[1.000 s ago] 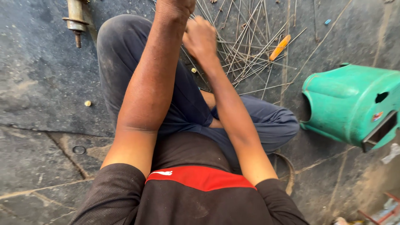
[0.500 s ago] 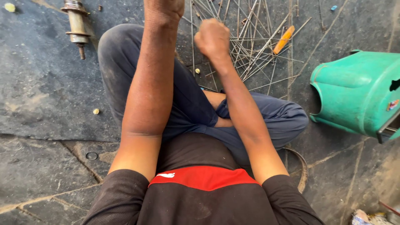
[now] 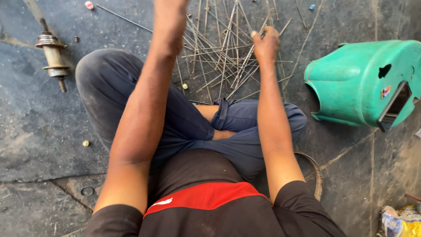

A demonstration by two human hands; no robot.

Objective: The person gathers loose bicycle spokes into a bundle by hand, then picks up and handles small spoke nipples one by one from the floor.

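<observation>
I sit cross-legged on a dark stone floor. A pile of thin metal spokes (image 3: 228,57) lies fanned out in front of my knees. My right hand (image 3: 265,44) is closed in a fist right over the right part of the pile, thumb on top; I cannot make out whether a spoke is inside the fist. My left forearm (image 3: 149,101) reaches forward over my left knee, and the left hand itself is cut off by the top edge of the view.
A green plastic housing (image 3: 359,83) lies on its side at the right. A metal wheel hub with an axle (image 3: 53,55) rests at the far left. Small nuts (image 3: 85,143), a washer (image 3: 87,191) and a curved metal band (image 3: 316,175) lie around me.
My right hand has moved to the right, away from my left arm. My left hand has slid out past the top edge. The orange-handled tool seen earlier no longer shows.
</observation>
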